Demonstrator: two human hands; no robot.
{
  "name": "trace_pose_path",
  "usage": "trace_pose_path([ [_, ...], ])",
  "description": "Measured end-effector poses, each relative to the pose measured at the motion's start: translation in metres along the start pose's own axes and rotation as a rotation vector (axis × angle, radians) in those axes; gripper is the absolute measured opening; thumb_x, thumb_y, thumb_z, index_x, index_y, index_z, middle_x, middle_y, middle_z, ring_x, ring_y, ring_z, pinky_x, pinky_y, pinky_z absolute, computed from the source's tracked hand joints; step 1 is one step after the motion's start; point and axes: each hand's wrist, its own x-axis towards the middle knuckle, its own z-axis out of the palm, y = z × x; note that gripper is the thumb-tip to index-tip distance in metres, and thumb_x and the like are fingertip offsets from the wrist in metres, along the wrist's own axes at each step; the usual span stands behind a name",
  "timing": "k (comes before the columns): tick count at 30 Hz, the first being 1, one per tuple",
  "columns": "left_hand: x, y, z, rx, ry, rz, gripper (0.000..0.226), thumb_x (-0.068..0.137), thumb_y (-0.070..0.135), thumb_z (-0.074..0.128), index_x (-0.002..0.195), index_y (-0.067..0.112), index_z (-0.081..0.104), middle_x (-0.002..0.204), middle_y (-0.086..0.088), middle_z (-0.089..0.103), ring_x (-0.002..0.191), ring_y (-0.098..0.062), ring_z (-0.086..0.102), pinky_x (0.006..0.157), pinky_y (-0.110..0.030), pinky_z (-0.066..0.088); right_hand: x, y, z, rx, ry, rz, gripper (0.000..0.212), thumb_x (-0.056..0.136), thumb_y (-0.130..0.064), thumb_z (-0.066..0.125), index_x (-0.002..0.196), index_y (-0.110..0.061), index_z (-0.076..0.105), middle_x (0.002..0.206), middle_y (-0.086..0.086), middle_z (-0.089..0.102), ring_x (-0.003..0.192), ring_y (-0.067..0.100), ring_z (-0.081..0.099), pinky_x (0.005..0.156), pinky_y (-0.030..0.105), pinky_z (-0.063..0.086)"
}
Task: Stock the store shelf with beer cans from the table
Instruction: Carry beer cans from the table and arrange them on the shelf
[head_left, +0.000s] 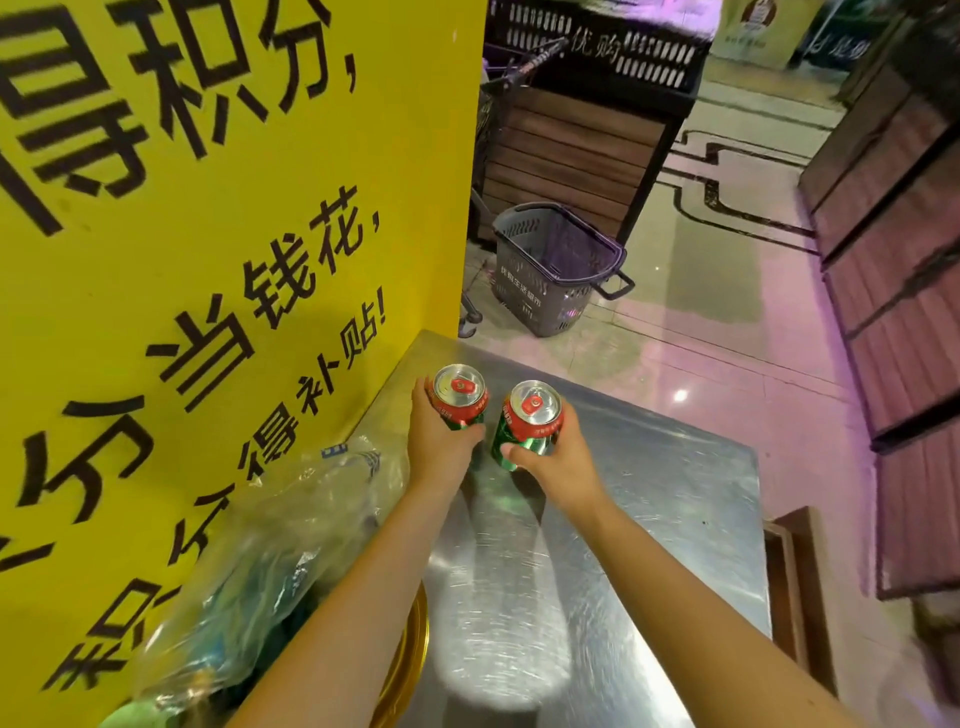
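Left hand (441, 441) grips one beer can (460, 397), right hand (553, 457) another (527, 423); seemingly just off the surface (649, 493). Carry both upright, grip firm.

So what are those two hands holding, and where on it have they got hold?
Each holds one beer can round its side wall: left hand the left can, right hand the right can. Both tops stay uncovered.
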Motion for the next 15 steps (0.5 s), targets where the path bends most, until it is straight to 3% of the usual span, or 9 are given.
trace_pose_path([
  [3,-0.005,0.001,-0.001,-0.030,0.024,0.013,0.078,0.070,0.000,0.077,0.135,0.016,0.038,0.130,-0.004,0.053,0.117,-0.020,0.052,0.085,-0.023,0.041,0.002,0.002,-0.002,-0.003,0.044,0.007,0.065,0.070,-0.010,0.080,0.123,-0.023,0.045,0.111,-0.009,0.058,0.104,0.010,0.056,0.088,0.022,0.044],
  [6,-0.014,0.006,0.002,-0.057,0.048,0.006,0.075,0.069,-0.002,0.076,0.133,0.014,0.040,0.122,-0.001,0.053,0.105,-0.014,0.050,0.084,-0.022,0.039,-0.006,0.004,-0.007,-0.017,0.049,0.012,0.062,0.067,-0.010,0.082,0.117,-0.025,0.048,0.107,-0.009,0.060,0.100,0.009,0.058,0.088,0.024,0.046],
  [12,-0.052,0.012,0.010,-0.066,0.001,-0.017,0.071,0.066,0.001,0.079,0.127,0.013,0.044,0.113,0.001,0.055,0.099,-0.014,0.051,0.082,-0.023,0.040,-0.049,0.006,-0.037,-0.013,0.053,0.026,0.060,0.069,-0.007,0.081,0.112,-0.030,0.046,0.098,-0.022,0.055,0.087,-0.004,0.055,0.066,0.005,0.044],
  [15,-0.078,0.018,0.012,-0.049,-0.019,0.000,0.070,0.063,0.006,0.083,0.122,0.017,0.048,0.113,0.002,0.058,0.100,-0.016,0.055,0.087,-0.026,0.044,-0.075,0.005,-0.061,-0.016,0.077,0.038,0.061,0.068,-0.009,0.082,0.112,-0.032,0.047,0.100,-0.021,0.056,0.091,-0.003,0.055,0.071,0.008,0.041],
])
